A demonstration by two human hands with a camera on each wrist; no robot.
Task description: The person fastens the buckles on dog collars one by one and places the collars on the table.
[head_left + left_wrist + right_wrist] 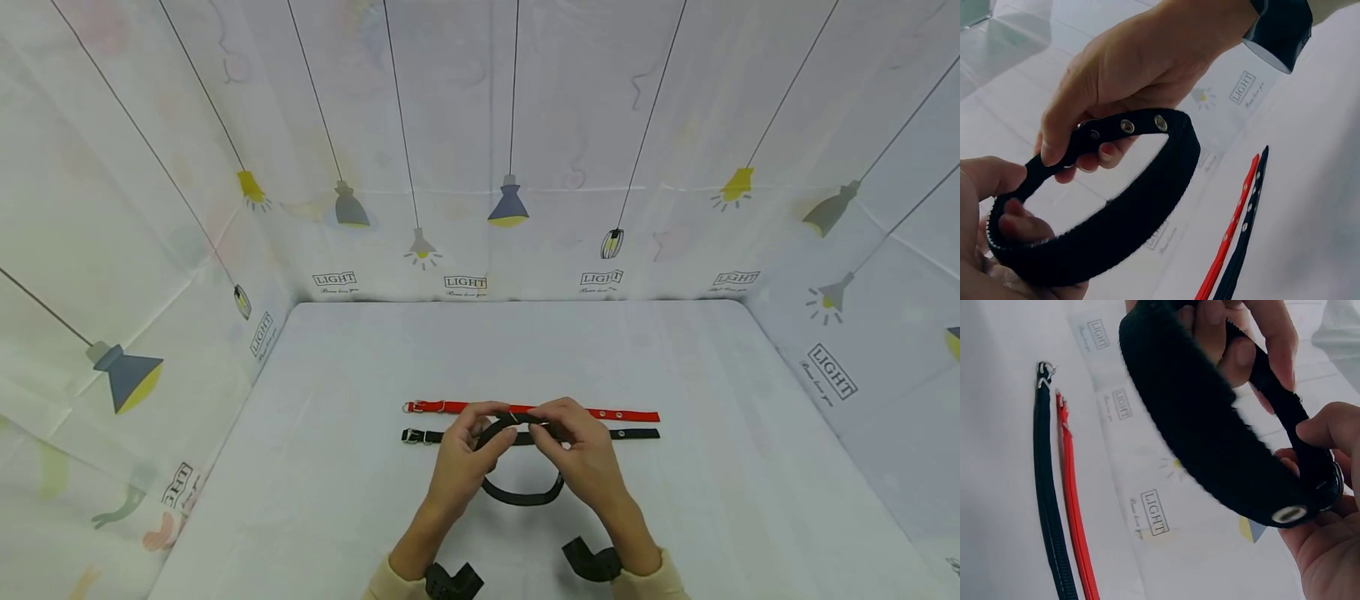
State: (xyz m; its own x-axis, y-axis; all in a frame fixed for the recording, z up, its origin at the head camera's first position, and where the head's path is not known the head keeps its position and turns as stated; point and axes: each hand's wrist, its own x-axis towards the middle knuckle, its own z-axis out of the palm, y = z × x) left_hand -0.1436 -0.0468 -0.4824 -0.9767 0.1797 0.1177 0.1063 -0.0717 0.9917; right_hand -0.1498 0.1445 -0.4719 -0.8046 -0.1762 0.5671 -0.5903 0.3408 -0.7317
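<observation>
A black collar (pixel 522 500) with metal eyelets is bent into a loop between both hands, above the table. My left hand (pixel 459 468) pinches it on the left side with thumb and fingers. Opposite, my right hand (pixel 592 460) pinches the strap near the top of the loop. In the left wrist view, several eyelets show along the inner side of the held collar (pixel 1147 200). The right wrist view shows a metal ring or buckle (pixel 1337 486), partly hidden, by the right hand's fingers.
Behind the hands a red collar (pixel 633 417) lies straight on the white table (pixel 315 517). A second black collar (pixel 639 433) lies parallel and nearer, its buckle (pixel 409 436) at the left end. A lamp-printed white sheet (pixel 540 100) rises around the table's back and sides.
</observation>
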